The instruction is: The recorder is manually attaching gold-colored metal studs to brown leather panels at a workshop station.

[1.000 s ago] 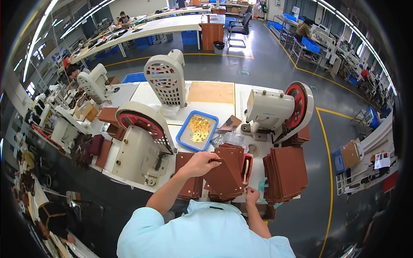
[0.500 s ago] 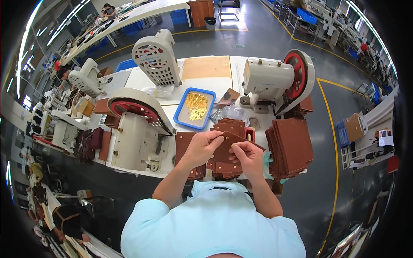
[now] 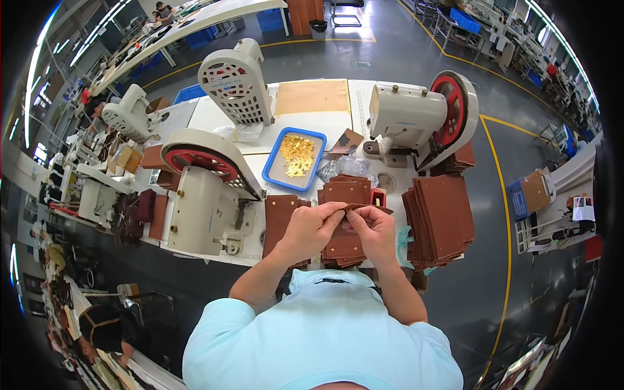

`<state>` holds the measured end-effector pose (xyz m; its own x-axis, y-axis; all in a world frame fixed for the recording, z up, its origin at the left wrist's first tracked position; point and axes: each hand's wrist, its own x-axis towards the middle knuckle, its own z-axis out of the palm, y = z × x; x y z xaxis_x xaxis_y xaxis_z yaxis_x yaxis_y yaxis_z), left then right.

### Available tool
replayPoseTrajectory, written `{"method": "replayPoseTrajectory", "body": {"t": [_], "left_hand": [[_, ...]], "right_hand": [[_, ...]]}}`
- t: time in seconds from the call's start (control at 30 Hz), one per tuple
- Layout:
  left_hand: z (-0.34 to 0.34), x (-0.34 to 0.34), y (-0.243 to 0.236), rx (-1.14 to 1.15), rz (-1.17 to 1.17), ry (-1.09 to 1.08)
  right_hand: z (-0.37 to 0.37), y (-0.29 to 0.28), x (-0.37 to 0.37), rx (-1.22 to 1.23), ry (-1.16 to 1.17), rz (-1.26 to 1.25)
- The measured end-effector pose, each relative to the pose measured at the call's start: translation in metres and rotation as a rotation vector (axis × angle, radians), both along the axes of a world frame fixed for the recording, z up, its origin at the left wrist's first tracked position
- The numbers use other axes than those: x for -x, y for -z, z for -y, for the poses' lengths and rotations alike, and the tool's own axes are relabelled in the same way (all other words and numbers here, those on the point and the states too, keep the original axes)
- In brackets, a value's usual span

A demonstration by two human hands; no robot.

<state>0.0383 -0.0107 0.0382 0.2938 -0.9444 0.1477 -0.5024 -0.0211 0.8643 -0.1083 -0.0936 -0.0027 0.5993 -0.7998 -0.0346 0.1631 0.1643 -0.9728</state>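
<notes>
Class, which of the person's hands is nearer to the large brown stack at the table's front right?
Right. The right hand is just left of the brown stack; the left hand is farther left, beyond the right hand.

A thin, flat, reddish-brown leather-like panel (image 3: 383,209) was pinched by the left hand (image 3: 308,229) and right hand (image 3: 376,233), tilted nearly edge-on above a stack of similar brown panels (image 3: 343,247).

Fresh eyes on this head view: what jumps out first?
Likely the blue-rimmed tray of small gold pieces, mid-table. Nearer the wearer, the left hand and right hand pinch a brown panel over the middle stack. At the table's right, a pale machine carries a big red wheel.
</notes>
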Motion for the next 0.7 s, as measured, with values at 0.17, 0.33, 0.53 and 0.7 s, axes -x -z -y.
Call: {"method": "replayPoseTrajectory", "body": {"t": [0.17,0.33,0.53,0.7], "left_hand": [[0.001,0.004,-0.004,0.060,0.081,0.005],[0.000,-0.002,-0.001,0.038,0.109,0.047],[-0.003,-0.010,0.017,-0.031,-0.159,0.007],[-0.001,-0.021,0.027,-0.011,-0.590,0.023]], "right_hand": [[0.003,-0.002,0.000,0.026,0.018,-0.027],[0.007,-0.013,0.000,0.138,0.053,-0.173],[0.019,-0.014,0.002,0.251,-0.032,-0.535],[0.025,0.007,0.008,0.085,0.117,-0.268]]}}
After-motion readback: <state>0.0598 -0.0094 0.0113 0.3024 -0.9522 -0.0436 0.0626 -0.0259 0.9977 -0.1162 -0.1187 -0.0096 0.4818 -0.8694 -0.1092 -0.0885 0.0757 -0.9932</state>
